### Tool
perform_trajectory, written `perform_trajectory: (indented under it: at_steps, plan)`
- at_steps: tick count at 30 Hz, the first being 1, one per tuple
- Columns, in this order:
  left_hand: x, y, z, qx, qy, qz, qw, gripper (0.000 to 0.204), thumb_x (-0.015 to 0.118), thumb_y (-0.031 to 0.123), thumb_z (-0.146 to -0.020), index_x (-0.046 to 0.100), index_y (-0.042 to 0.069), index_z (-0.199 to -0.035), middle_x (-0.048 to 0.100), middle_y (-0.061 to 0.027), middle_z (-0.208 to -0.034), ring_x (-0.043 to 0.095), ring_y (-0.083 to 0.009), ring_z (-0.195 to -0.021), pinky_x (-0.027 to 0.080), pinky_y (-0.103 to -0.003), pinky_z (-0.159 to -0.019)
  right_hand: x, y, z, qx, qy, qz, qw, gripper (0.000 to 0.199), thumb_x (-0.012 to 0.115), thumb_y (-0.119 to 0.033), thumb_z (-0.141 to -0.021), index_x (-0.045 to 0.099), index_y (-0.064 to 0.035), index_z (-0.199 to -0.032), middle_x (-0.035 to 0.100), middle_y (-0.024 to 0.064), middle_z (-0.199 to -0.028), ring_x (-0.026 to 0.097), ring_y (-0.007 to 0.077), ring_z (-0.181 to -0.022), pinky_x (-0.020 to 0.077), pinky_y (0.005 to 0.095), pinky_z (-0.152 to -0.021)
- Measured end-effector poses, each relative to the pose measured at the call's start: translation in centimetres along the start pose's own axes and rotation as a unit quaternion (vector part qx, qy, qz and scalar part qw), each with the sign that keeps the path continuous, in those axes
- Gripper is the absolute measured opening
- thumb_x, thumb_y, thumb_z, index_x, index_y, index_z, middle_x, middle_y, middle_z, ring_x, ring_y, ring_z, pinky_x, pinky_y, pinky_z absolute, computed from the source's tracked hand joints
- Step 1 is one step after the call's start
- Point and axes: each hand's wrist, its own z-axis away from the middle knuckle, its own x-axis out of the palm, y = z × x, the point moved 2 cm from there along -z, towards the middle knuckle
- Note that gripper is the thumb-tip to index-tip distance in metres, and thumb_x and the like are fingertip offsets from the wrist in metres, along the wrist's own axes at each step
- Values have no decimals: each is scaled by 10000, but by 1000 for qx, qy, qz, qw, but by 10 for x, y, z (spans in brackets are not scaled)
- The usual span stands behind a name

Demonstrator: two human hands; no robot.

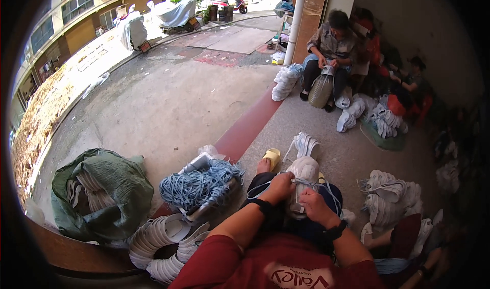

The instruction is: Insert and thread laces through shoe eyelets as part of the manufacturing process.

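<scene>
White shoe [304, 168] rests over the lap [270, 221] at 12 o'clock, seemingly for two-handed work | Left hand [280, 187] pinches blue lace [259, 188]; right hand [314, 205] curled, hold unclear | Lace pile [201, 186] at 10 o'clock, apparently for easy reach

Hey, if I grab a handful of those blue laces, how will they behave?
Probably floppy: the laces droop in loose loops. They'd likely come up as a tangle, since the strands cross every which way. A handful should be fairly light, as each strand looks thin.
</scene>
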Motion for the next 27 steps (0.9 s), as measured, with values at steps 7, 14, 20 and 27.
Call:
perform_trajectory:
  at_steps: [7,14,20,27]
  plan:
    - [4,18,11,63,61,-87,992,222,580,187,-754,587,114,-964,580,-103,-801,593,-311,-769,478,-401,-660,-23,-5,22,138,47,-365,919,74,508,-17,-848,550,10,-793,595,92,-1107,529,84,-780,413,217,-716]
    - [10,24,9,175,42,-143,973,96,542,141,-768,581,61,-731,571,-105,-750,604,-305,-719,500,-386,-630,-5,7,32,156,101,-387,903,123,481,-59,-879,566,-1,-811,609,45,-811,536,91,-733,427,230,-713]
    - [0,38,20,128,-22,-233,964,105,461,67,-783,528,21,-849,554,-165,-849,585,-315,-827,480,-391,-712,-19,31,77,202,190,-338,899,180,471,-65,-893,498,-41,-716,498,-1,-658,459,82,-631,390,226,-622]
    - [-202,-124,154,-195,78,-451,867,110,471,87,-793,572,48,-815,602,-172,-837,603,-349,-786,494,-440,-642,-64,145,354,383,336,38,860,258,402,-118,-913,350,-65,-666,336,13,-608,369,93,-570,318,279,-502]
